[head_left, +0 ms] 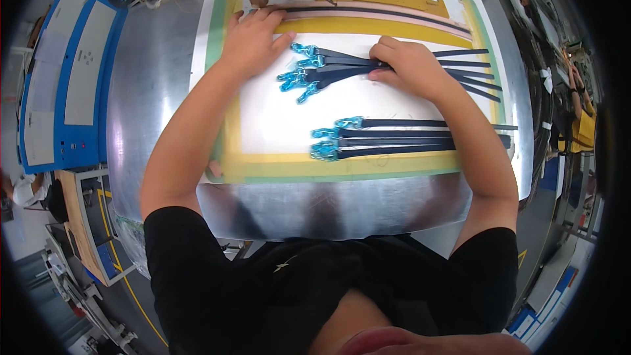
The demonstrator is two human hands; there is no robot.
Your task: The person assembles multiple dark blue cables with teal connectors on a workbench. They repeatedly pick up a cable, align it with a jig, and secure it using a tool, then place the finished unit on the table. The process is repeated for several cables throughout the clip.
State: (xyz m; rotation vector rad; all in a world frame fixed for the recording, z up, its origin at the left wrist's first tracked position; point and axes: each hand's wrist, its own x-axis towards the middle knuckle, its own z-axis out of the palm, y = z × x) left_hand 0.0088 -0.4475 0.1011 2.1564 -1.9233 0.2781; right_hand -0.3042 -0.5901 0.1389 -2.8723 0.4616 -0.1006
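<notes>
Black shirt (pixel 328 276) comes first, a white sheet (pixel 276 121) beyond it. I see the right hand (pixel 414 69) closed around dark straps (pixel 343 62) over that sheet; the left hand (pixel 253 43), fingers loosely spread, rests by the end of a pink strip (pixel 368 16).

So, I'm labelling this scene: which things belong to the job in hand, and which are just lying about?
Likely in the job:
upper strap bundle, in right hand
long dark strip, by left hand
lower strap bundle

Seemingly just around:
blue-framed cabinet
wood-topped bench
</notes>
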